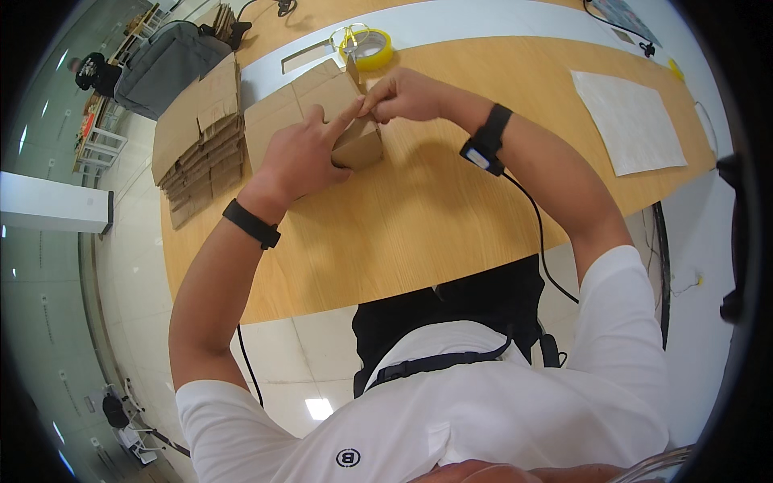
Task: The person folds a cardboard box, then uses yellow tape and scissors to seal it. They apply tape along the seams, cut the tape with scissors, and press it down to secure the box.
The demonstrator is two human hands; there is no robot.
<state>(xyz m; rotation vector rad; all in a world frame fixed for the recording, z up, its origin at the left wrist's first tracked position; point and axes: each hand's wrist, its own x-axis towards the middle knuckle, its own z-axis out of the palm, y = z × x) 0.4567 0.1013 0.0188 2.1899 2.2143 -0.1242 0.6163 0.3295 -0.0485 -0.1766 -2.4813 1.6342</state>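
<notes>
A partly folded brown cardboard box (326, 84) lies on the wooden table, with a raised flap along its right side. My left hand (305, 145) lies over the box, index finger stretched to the right edge and thumb low by the front corner. At that same edge, the fingertips of my right hand (404, 96) pinch the cardboard, close to my left index fingertip. My fingers partly hide the folded edge.
Left of the box is a stack of flattened cardboard (202, 139). Behind it sit a yellow tape roll (377, 54) and yellow-handled scissors (349, 37). A white sheet (631, 124) lies at the right. A black cable (540, 241) hangs from my right wristband.
</notes>
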